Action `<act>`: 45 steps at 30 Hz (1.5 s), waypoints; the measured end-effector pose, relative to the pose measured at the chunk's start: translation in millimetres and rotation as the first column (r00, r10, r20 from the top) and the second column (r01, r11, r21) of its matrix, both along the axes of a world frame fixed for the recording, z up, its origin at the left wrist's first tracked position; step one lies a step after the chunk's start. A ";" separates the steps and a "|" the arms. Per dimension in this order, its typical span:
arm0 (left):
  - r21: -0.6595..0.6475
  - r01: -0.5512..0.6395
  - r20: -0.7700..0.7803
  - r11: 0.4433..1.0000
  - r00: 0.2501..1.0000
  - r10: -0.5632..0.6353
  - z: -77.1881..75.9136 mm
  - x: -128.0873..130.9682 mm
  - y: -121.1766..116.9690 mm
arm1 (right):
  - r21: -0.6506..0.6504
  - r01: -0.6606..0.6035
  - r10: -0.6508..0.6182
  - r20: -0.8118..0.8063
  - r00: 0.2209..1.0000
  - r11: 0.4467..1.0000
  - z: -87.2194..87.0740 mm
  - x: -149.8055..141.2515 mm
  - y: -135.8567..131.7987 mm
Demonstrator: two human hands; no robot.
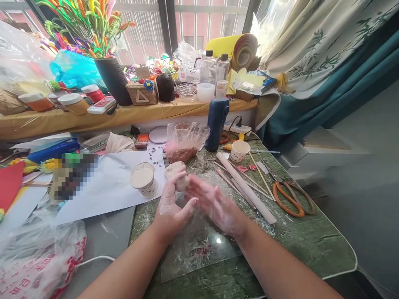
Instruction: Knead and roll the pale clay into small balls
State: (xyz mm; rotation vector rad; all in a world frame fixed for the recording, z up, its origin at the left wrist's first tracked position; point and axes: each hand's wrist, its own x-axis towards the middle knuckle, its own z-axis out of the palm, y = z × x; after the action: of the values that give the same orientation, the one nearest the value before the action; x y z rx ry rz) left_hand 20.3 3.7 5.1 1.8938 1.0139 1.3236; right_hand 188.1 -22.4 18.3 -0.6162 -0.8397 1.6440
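Note:
My left hand (173,207), dusted with white powder, has its fingers around a small pale lump of clay (182,183). The fingers of my right hand (220,207) are stretched out flat against the lump's right side, slightly blurred and also powdery. Just behind the fingertips sits a bigger pale lump of clay (174,169), partly hidden by my left hand. Below both hands a clear plastic sheet (215,257) with smears on it covers the green tabletop. To the left, a paper cup (144,180) full of pale powder stands on white paper (106,178).
A clear bag of reddish-brown material (183,149) and a dark blue bottle (216,124) stand behind. To the right lie a pale rolling pin (246,189), thin sticks, orange-handled scissors (289,199) and another paper cup (240,150). A crowded windowsill (149,114) runs along the back.

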 end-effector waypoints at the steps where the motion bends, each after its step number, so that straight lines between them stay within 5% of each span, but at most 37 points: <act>1: -0.049 -0.031 0.021 0.998 0.999 0.032 0.0 0.1 0.2 | 0.008 -0.024 0.023 0.077 0.997 1.000 -0.8 -1.1 -1.4; 4: -0.330 -0.127 0.067 0.935 0.985 0.158 -0.5 -0.5 3.0 | 0.007 0.231 -0.227 0.225 0.948 0.973 -5.9 -0.2 1.5; 7: -0.518 -0.060 0.181 0.854 0.967 0.178 -0.2 -2.0 6.3 | -0.143 0.391 -0.377 0.116 0.919 0.909 -10.5 5.0 10.7; 11: -0.439 0.093 0.415 0.893 0.903 0.110 1.1 -2.6 8.1 | -0.380 0.296 -0.350 -0.080 0.933 0.877 -11.4 11.4 18.0; 15: -0.448 0.114 0.394 0.887 0.915 0.081 0.4 -1.1 6.8 | -0.461 0.163 -0.278 -0.194 0.941 0.872 -11.8 10.2 16.6; 20: -0.291 0.001 0.133 0.957 0.990 0.040 3.4 -1.7 1.6 | -0.489 -0.036 -0.123 -0.290 0.949 0.872 -3.9 -4.6 5.9; 24: 0.001 0.228 -0.223 0.974 0.949 -0.222 13.2 1.1 -1.7 | -0.423 -0.284 0.040 -0.499 0.866 0.860 9.6 -7.6 1.8; 27: 0.027 0.367 -0.382 0.930 0.864 -0.329 13.9 3.4 -2.7 | -0.452 -0.165 -0.067 -0.456 0.888 0.877 12.6 0.1 6.7; 30: 0.065 0.269 -0.233 0.961 0.941 -0.247 5.8 1.2 -0.4 | -0.527 0.004 -0.210 -0.331 0.920 0.850 9.3 8.6 12.0; 35: 0.003 0.102 0.025 0.995 0.994 -0.102 -4.3 -4.1 8.6 | -0.396 0.037 -0.167 -0.298 0.940 0.917 9.8 10.9 7.3; 39: -0.040 0.057 0.073 0.998 0.996 -0.054 -3.7 -4.1 10.6 | -0.366 0.083 -0.161 -0.187 0.969 0.927 9.4 7.0 3.3; 42: -0.018 0.036 0.072 0.999 0.997 -0.034 -2.9 -4.5 8.4 | -0.363 0.224 -0.275 -0.095 0.957 0.905 6.9 5.0 6.2; 45: 0.035 0.030 0.001 0.999 1.000 -0.030 -0.1 -5.2 5.6 | -0.287 0.267 -0.315 -0.137 0.939 0.920 10.4 1.2 5.6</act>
State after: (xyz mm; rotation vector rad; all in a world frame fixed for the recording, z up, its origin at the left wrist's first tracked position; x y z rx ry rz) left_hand 15.1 9.3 5.0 1.9262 0.9633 1.3339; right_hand 189.3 -16.8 28.7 -0.7274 -0.3749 1.5181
